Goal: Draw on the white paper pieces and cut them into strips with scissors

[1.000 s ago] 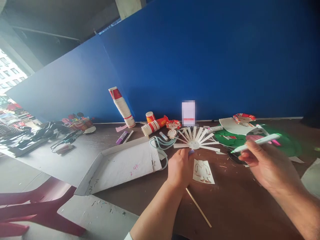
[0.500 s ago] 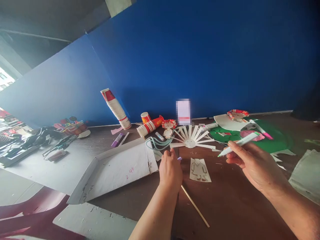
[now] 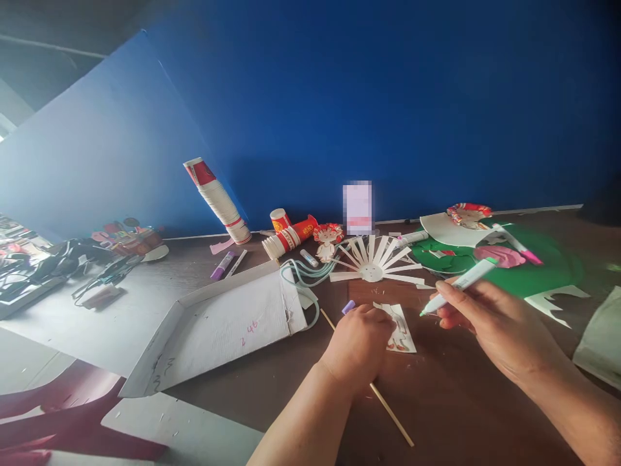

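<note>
My right hand (image 3: 473, 304) is closed around a light green marker (image 3: 458, 285), its green nib uncovered and pointing down to the left. Below and left of that nib lies a small paper cutout (image 3: 402, 330) with a dark outline drawing of a dress-like figure. My left hand (image 3: 361, 343) covers the left part of this paper, knuckles up and fingers curled; the fingertips are hidden. Under the left hand runs a thin wooden stick (image 3: 392, 414). A purple cap (image 3: 348, 307) lies just beyond the hand. Behind the paper is a white paper cutout with fanned strips (image 3: 372, 272).
A shallow white box (image 3: 218, 330) sits on the left. Paper cups (image 3: 220, 207) lean stacked against the blue wall, with more cups (image 3: 291, 238) lying beside them. Further right are a green sheet (image 3: 548, 272), a pink-capped marker (image 3: 519, 246) and paper scraps (image 3: 553, 301).
My left hand has moved right, from beside the box onto the left part of the drawing paper, uncovering the stick's upper end. The right hand still holds the marker.
</note>
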A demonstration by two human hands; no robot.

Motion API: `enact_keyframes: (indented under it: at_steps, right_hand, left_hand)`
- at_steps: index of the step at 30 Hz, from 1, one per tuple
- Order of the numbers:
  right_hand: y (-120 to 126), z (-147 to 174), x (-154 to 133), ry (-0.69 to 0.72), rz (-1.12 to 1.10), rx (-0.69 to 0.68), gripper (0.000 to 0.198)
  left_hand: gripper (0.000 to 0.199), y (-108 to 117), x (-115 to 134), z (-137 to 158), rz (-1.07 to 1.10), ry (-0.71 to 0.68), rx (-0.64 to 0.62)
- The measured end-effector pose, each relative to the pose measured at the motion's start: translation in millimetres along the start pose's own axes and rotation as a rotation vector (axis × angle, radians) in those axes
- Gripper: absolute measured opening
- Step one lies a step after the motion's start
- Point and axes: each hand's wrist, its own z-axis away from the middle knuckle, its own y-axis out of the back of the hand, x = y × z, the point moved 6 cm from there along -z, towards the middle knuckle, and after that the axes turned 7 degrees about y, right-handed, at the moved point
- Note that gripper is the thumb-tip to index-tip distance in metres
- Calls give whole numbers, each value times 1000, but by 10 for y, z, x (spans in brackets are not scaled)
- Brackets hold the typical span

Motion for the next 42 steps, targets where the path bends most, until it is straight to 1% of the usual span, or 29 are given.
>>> enact_keyframes:
  at_steps: [2,5,9,15,20,25,28,32,35,37,39,42]
  right_hand:
    - [-30,15,2,-29,25,-70,56]
    - [-36,27,-16,-44,64,-93,59]
    - [-62,32,-16,-33,106,-131,58]
    - [-149,76,16,-10,93,-243,57]
    - [-195,96,15,50,117,-255,52]
    - [-234,136,53,81,148,-273,50]
    - [-268,166,42,165,179,-299,44]
    - [-277,178,37,281,253,-276,35]
    - [-276,163,67,327,294,-236,31]
    - [-289,149,98,337,294,-229,30]
    - [-304,138,116,350,302,-233,29]
    - [-311,140,81,437,324,-232,24]
  left_hand:
    - [26,-17,4,-5,-27,3,-23]
    - [25,-33,12,-12,-56,19,-62]
    - [25,-46,24,-14,-53,30,-81]
    - [22,-58,26,-2,-36,36,-100]
    - [19,-51,39,6,-35,25,-91]
    - [17,-72,50,-17,-52,15,-92]
    - [20,-82,42,-31,-67,26,-82]
    - [21,-100,59,-27,-90,34,-64]
    - [22,-109,108,-24,-85,33,-18]
    - [27,-124,128,-32,-92,61,-2]
    - [29,-161,150,-47,-118,74,-40]
    - [29,-216,196,-66,-162,48,-136]
